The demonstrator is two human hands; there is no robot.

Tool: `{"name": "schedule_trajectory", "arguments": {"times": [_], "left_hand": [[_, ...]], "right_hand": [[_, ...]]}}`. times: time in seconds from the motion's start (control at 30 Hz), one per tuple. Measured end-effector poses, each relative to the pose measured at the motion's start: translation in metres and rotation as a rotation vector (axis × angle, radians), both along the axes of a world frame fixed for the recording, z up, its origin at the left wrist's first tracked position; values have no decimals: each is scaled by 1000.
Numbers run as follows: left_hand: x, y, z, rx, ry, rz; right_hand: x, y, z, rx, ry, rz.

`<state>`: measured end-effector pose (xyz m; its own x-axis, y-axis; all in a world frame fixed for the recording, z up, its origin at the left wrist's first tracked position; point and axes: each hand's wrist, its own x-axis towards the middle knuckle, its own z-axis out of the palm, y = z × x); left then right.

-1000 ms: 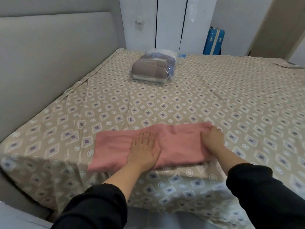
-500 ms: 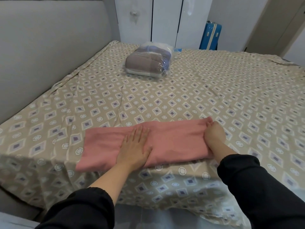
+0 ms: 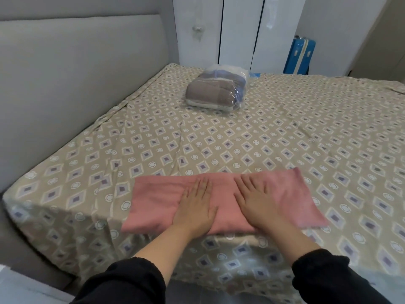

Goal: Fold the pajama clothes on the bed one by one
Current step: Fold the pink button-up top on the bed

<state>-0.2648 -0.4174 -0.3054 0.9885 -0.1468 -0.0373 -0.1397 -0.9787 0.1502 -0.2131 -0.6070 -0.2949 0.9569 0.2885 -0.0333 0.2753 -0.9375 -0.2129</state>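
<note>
A pink pajama garment [image 3: 157,200] lies folded into a long flat strip across the near edge of the bed [image 3: 285,139]. My left hand [image 3: 195,207] rests flat on its middle, fingers straight and pointing away from me. Beside it, my right hand [image 3: 260,202] lies flat on the strip too, fingers spread. Both palms press the cloth down. The strip's right end looks blurred.
A clear plastic bag of folded brown and blue bedding [image 3: 217,91] sits far back on the patterned sheet. A grey padded headboard [image 3: 76,84] runs along the left. White wardrobe doors [image 3: 241,31] and a blue suitcase [image 3: 299,55] stand beyond the bed.
My right hand has left the strip's right end and moved left to lie flat beside the left hand. The left hand has stayed on the middle of the cloth.
</note>
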Motion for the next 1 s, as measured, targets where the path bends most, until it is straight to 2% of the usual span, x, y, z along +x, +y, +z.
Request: {"name": "schedule_trajectory", "arguments": {"times": [0.1, 0.23, 0.33, 0.5, 0.6, 0.67, 0.77, 0.83, 0.9, 0.93, 1.0], "left_hand": [[-1, 33, 0, 45, 12, -16], [-9, 105, -4, 88, 56, 172], [-14, 126, -4, 100, 50, 271], [-36, 125, -3, -110, -4, 438], [-61, 135, 1, -252, -149, 650], [-73, 138, 13, -394, -160, 788], [-79, 138, 22, -677, -3, 958], [-80, 137, 21, -1098, 113, 1088], [-85, 128, 25, -1667, 343, 1229], [-87, 123, 27, -1834, 412, 1284], [-90, 110, 28, -1942, 476, 1316]], "right_hand": [[4, -8, -11, -2, -13, -110], [6, -7, -12, -19, -18, -132], [4, -5, -10, -35, -1, -164], [-8, -4, -6, -37, 43, -221], [-19, -7, -7, -53, 70, -205], [-24, -9, -5, -46, 107, -193], [-32, -3, 0, 34, 117, -176], [-41, 7, 3, 107, 105, -120], [-54, 18, 4, 106, 125, -50], [-61, 22, 3, 76, 125, -25], [-69, 25, 0, 28, 99, -14]]}}
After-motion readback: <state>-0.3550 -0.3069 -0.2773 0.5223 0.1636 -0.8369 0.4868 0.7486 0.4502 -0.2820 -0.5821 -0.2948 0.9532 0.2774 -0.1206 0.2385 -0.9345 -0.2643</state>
